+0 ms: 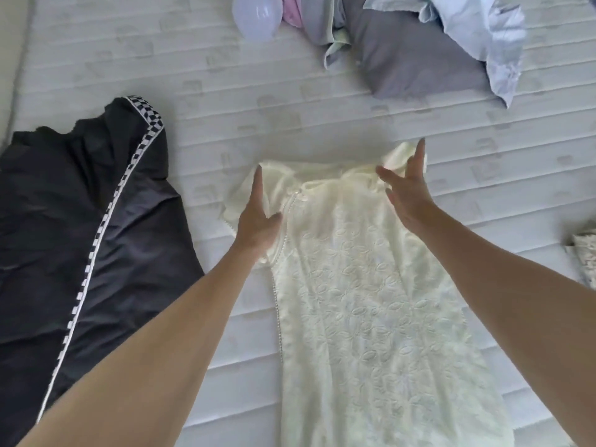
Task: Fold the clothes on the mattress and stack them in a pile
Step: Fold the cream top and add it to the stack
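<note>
Head view, one frame. Item in hand: cream embroidered dress (371, 285), laid flat and lengthwise on the mattress (225, 75), collar end away from the person, skirt running off the lower edge of the picture.

Left hand (258, 217): fingers straight, lying along the dress's left sleeve and shoulder; thumb spread toward the beaded side closure. It grips nothing.
Right hand (406, 188): fingers straight and spread at the right shoulder and sleeve, likewise gripping nothing; whether the palm presses the cloth or hovers just over it cannot be told.

Step, as judged: spreading and smoothing the shoulders before the first fold; no fold yet made in this garment.

Next move, as judged: each sleeve needs turning inward over the bodice, then the long skirt brought up in sections. The embroidered cloth looks light and may shift, so flat hands suit it.

Other stock: black garment with checkered trim (80, 221) at left, well apart; heap of grey and pale blue clothes (435, 43) at far end, unfolded; white balloon (258, 14) beside the heap; lace item (585, 256) at right edge. No finished pile visible.
</note>
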